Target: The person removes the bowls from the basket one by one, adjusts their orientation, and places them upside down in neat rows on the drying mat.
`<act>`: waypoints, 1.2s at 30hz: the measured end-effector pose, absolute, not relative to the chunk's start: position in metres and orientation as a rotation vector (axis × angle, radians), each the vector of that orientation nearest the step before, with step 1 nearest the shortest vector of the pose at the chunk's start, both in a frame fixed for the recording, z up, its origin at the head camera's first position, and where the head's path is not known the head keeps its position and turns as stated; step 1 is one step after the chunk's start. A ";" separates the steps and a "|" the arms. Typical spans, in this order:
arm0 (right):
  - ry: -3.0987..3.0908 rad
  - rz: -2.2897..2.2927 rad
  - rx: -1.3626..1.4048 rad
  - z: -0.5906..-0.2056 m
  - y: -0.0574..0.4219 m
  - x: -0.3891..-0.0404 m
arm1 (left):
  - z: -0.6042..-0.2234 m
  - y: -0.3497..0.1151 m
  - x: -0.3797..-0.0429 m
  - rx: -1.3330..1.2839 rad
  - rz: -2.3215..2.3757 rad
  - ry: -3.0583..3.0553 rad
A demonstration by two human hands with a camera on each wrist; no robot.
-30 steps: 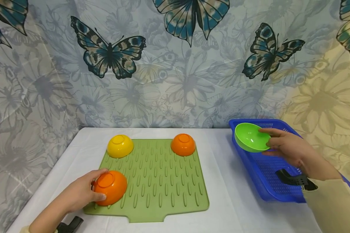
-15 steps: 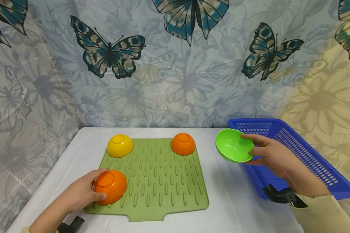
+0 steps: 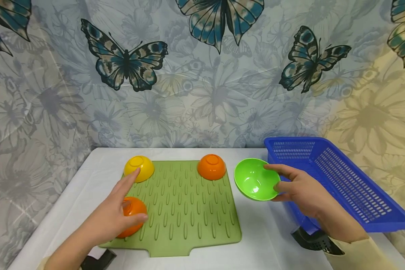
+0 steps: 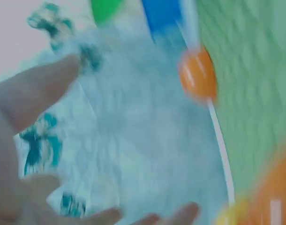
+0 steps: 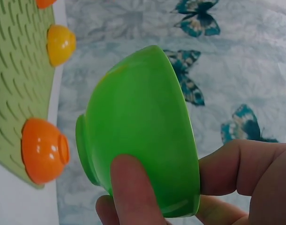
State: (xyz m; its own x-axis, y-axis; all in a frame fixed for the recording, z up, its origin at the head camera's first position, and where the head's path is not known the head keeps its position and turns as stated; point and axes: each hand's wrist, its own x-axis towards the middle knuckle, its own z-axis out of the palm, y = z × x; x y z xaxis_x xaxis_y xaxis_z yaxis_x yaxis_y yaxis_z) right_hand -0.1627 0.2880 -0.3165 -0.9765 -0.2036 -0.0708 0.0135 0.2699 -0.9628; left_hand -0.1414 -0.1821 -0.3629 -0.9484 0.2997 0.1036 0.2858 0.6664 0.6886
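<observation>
My right hand (image 3: 305,195) pinches a green bowl (image 3: 253,182) by its rim, holding it tilted above the white cloth between the mat and the basket. In the right wrist view the foot of the green bowl (image 5: 138,117) points left. My left hand (image 3: 108,215) hovers with fingers spread over an orange bowl (image 3: 136,206) that lies upside down on the mat's front left corner, partly hidden by the hand. Behind it sits an overturned yellow bowl (image 3: 146,169), overlapped by my left fingertip in the head view. Another orange bowl (image 3: 211,167) rests overturned at the back right corner.
The green ribbed mat (image 3: 185,213) lies on a white-covered table (image 3: 253,240). At the right stands a blue perforated basket (image 3: 361,195), partly behind my right forearm. A butterfly-printed cloth (image 3: 219,105) hangs close behind the table.
My left hand has let go of the front orange bowl and lifted up and to the right. My right hand has carried the green bowl leftward from over the basket toward the mat.
</observation>
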 end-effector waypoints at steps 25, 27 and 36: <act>2.121 -1.898 -0.337 -0.342 0.219 -0.132 | -0.378 -0.046 -0.146 0.574 2.128 1.538; 2.125 -1.899 -0.343 -0.343 0.217 -0.132 | -0.379 -0.044 -0.146 0.569 2.152 1.501; 2.125 -1.937 -0.356 -0.343 0.214 -0.132 | -0.382 -0.043 -0.148 0.562 2.173 1.512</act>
